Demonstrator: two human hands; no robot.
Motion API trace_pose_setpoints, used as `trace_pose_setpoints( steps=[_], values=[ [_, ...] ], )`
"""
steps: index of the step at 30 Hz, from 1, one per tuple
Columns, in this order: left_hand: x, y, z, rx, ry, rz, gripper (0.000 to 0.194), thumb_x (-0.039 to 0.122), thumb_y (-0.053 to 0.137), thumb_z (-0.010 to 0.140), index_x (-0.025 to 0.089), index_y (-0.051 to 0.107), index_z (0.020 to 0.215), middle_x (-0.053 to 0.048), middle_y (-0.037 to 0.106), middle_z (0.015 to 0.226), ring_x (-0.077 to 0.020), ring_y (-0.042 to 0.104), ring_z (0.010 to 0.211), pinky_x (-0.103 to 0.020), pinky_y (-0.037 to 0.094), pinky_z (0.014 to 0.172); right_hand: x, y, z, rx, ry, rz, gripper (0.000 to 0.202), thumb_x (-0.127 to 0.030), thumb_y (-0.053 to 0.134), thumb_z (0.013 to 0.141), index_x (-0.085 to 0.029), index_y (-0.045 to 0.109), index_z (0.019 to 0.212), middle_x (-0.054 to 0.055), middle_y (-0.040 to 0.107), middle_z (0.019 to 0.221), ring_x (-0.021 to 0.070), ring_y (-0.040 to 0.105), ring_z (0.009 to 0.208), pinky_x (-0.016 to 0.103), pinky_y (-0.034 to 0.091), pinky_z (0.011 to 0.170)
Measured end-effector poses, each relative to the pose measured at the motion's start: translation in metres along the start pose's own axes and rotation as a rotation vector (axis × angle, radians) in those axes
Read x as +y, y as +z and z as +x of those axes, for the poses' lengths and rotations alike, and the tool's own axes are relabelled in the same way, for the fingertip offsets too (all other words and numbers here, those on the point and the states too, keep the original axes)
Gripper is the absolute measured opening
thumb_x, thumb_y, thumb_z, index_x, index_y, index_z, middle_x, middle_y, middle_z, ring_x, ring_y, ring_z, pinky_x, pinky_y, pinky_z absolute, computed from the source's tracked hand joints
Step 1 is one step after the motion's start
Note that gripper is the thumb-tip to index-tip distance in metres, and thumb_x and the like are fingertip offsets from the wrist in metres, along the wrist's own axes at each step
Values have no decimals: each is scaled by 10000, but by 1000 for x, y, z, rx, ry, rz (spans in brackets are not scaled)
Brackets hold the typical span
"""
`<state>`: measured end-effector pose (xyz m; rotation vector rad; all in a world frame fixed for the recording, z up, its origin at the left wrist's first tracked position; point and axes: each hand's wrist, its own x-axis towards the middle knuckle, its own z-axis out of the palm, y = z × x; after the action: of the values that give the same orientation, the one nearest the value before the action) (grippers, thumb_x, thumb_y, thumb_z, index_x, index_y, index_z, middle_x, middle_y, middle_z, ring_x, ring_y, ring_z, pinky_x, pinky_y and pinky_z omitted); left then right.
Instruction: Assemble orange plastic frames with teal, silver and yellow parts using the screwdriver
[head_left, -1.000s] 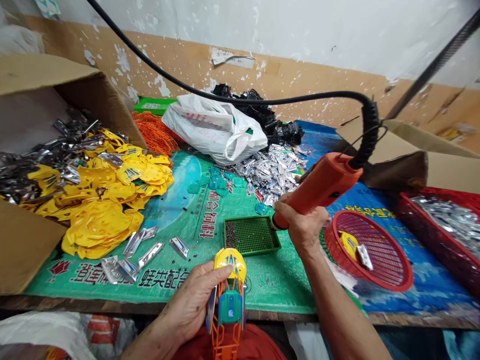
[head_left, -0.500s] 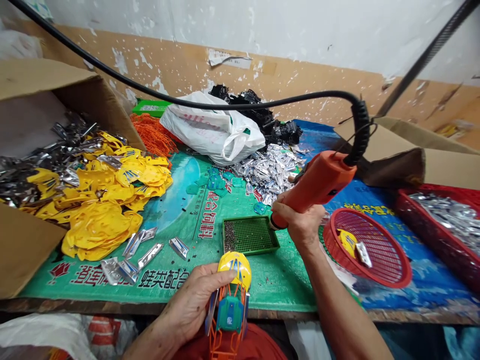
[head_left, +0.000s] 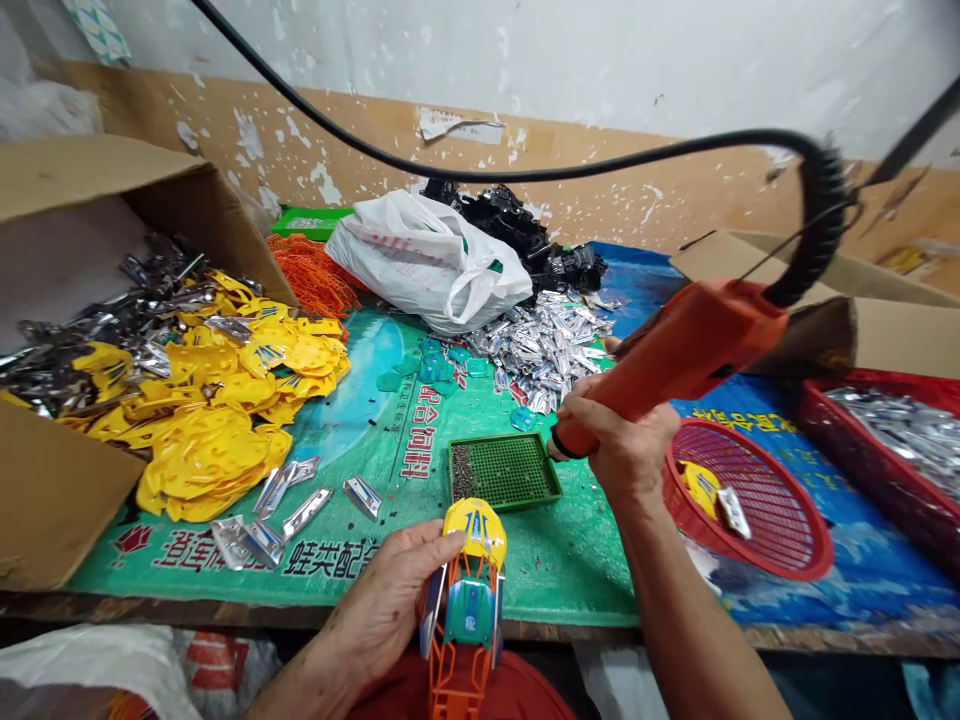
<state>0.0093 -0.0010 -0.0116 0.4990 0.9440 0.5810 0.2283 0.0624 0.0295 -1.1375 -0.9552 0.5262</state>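
Low in front, my left hand (head_left: 394, 590) is closed around a toy car body (head_left: 469, 610) with a yellow hood, a teal middle panel, silver-blue sides and an orange frame. Its thumb rests on the yellow hood. My right hand (head_left: 630, 440) grips an orange electric screwdriver (head_left: 667, 360), tilted with its cable end up and to the right. The tool's tip points down-left at the right end of a green perforated tray (head_left: 517, 480). Small screws (head_left: 463, 475) lie heaped at that tray's left end. Whether the tip touches a screw I cannot tell.
Yellow shells (head_left: 225, 400) spill from a cardboard box (head_left: 82, 500) at left. A white plastic bag (head_left: 427, 260), black parts (head_left: 510, 220) and silver pieces (head_left: 551, 340) lie at the back. A red basket (head_left: 787, 490) stands right. A black cable (head_left: 525, 174) arches overhead.
My right hand and the screwdriver have shifted right, and the tool leans over more. The cable has swung right with it. My left hand still holds the toy car body, nearly in place.
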Motion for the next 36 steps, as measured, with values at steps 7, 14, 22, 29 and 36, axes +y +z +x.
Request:
trace_pose_setpoints(
  steps=[7,14,22,29,36],
  values=[
    [0,6,1,-34,80,-35,326,257,778,685,79,749,957,-108,748,799,-138,651,638,-212,518,596,-56,20,-34,-76,52,283,249,-171,792,587,-216,645,783,-31,645,659,144,577,513,307,488,483],
    [3,11,-1,-55,87,-80,365,275,810,648,88,748,955,-73,730,742,-107,620,582,-193,496,567,-71,33,-62,-264,118,283,160,-254,773,668,-226,661,779,-12,612,722,167,585,586,351,519,525],
    [2,7,2,-45,95,-92,338,297,833,623,109,749,891,-9,659,662,-76,553,523,-188,435,519,-60,39,-69,-312,124,297,160,-181,740,686,-242,645,799,-21,613,717,157,580,599,353,511,590],
    [-1,4,4,-24,84,-70,289,283,815,640,106,735,854,1,630,641,-63,525,504,-185,390,494,-57,42,-70,-301,130,304,253,-153,726,683,-263,631,890,-29,616,719,155,574,595,345,502,577],
    [1,6,3,-3,79,-72,284,256,811,620,99,745,846,-10,650,655,-75,539,520,-204,406,519,-51,41,-71,-340,113,229,108,-193,710,701,-237,646,776,-16,597,727,161,581,608,362,510,605]
  ],
)
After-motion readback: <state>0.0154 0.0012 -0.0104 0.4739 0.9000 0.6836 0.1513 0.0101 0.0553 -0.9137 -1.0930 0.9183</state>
